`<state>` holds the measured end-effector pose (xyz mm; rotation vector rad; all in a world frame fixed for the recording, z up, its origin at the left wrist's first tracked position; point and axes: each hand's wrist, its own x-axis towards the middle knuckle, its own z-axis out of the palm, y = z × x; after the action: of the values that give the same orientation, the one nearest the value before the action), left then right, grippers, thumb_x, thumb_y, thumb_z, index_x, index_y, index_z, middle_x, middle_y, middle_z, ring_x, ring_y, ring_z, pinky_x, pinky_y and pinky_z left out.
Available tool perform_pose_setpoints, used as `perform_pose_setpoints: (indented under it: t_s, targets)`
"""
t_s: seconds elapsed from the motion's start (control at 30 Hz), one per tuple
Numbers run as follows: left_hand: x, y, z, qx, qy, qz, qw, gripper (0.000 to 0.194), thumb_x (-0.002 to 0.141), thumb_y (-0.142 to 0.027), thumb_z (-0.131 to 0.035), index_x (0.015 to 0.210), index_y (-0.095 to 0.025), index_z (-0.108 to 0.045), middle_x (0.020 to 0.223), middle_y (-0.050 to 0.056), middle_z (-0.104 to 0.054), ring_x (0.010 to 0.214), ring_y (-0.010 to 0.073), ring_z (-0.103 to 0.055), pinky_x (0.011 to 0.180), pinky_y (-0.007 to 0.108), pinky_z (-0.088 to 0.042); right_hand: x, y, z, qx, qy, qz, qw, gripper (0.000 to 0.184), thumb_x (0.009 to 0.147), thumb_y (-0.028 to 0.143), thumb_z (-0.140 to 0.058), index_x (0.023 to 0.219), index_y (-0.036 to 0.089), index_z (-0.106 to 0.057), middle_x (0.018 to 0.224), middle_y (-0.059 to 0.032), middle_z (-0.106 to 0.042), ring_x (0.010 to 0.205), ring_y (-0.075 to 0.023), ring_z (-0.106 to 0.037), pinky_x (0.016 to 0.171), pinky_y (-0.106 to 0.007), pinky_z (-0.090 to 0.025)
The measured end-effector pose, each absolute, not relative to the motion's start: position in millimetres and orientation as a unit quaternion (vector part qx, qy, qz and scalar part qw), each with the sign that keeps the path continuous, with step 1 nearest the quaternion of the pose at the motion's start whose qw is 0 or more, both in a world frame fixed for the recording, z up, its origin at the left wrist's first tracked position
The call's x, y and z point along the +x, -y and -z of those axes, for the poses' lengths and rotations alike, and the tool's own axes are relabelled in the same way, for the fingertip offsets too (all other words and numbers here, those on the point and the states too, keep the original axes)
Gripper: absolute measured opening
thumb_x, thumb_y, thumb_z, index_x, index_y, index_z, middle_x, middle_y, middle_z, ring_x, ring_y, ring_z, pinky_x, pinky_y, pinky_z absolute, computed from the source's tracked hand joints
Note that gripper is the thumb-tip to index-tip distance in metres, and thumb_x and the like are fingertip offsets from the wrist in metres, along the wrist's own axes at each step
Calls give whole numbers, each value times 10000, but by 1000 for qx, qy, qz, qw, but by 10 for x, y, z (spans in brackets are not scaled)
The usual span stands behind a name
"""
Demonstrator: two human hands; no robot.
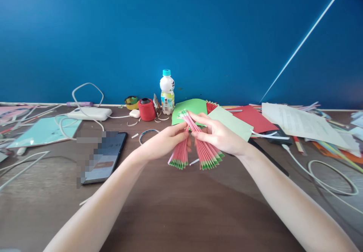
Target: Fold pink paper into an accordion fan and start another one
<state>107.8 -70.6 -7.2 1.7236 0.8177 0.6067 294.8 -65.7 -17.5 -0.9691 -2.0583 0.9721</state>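
Note:
Between my hands is a pleated paper fan (205, 151), pink with green and white edges. Its folds spread downward in two bunches and gather into a narrow bundle at the top. My left hand (171, 138) is closed on the left bunch, its fingertips near the middle of the folds. On the other side, my right hand (214, 131) pinches the right bunch, with thumb in front and fingers over the upper part. Both hands hold the fan above the brown table (176, 214). Some fingers behind the paper are partly hidden.
Behind the hands lie green paper (195, 104), pale green paper (231, 123) and red paper (253, 121). A bottle (167, 93) stands near the blue wall. To the left are a phone (106, 161) and a white power bank (90, 113); a white cable (320, 180) curls at right.

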Motion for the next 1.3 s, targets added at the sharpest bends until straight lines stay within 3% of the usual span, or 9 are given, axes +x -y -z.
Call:
perform_pose_setpoints:
  t_s: [0.1,0.17,0.27,0.33,0.5,0.6,0.83,1.17,1.3]
  targets:
    - [1066,696,92,696,-337,-262,577,288,879,-296,-386,1127,-188,-485,800,7,-558,774,142,-564,737,285,-452,2930,671,163,-370,783,-368,339,553,827,373,-520,1345,335,-330,1423,17,-328,1350,-272,-162,1064,-511,-244]
    - [1067,703,88,679,-339,-272,591,289,873,-302,-405,1127,-189,-483,786,3,-543,756,136,-562,714,275,-456,2910,680,156,-360,770,-386,360,561,826,369,-522,1350,316,-328,1420,-3,-332,1296,-271,-305,1040,-477,-314]
    - [1086,725,62,657,-342,-286,608,287,866,-313,-417,1116,-192,-489,753,-3,-529,694,127,-553,650,263,-462,2871,686,161,-348,728,-439,394,586,817,358,-536,1354,303,-310,1345,-50,-423,1038,-231,-569,910,-429,-466]
    - [1100,732,51,648,-342,-292,615,272,863,-322,-423,1091,-194,-497,736,-7,-522,643,121,-542,607,261,-460,2842,686,176,-345,699,-457,429,576,786,348,-581,1311,287,-351,1227,-68,-517,821,-183,-640,783,-387,-529]
    - [1108,712,77,634,-329,-312,626,238,852,-339,-438,1021,-193,-520,747,-6,-517,619,112,-526,597,264,-457,2789,701,219,-365,665,-432,489,296,726,348,-648,957,205,-530,907,-42,-639,680,-150,-639,645,-313,-535]
    - [1104,710,83,625,-335,-316,631,263,852,-333,-437,1060,-190,-513,752,1,-527,628,114,-528,596,262,-456,2782,710,225,-371,666,-426,488,249,737,365,-634,894,191,-548,829,-31,-658,680,-152,-637,636,-311,-525]
    - [1105,717,74,615,-331,-314,643,208,852,-336,-446,975,-182,-514,765,-8,-516,606,98,-524,570,251,-458,2784,705,212,-364,687,-388,495,227,751,354,-624,893,177,-622,948,-57,-654,818,-168,-623,725,-328,-511]
    - [1096,715,107,602,-336,-306,656,278,861,-317,-434,1107,-202,-492,754,9,-565,646,127,-550,606,270,-464,2736,729,247,-344,712,-331,515,127,785,300,-592,820,187,-638,934,-42,-562,797,-138,-600,708,-299,-532]
    - [1090,713,110,585,-334,-303,674,313,863,-300,-434,1162,-213,-466,742,10,-580,654,129,-555,633,285,-478,2760,736,230,-340,733,-335,484,124,802,257,-563,872,195,-645,973,-49,-539,874,-152,-583,777,-322,-524]
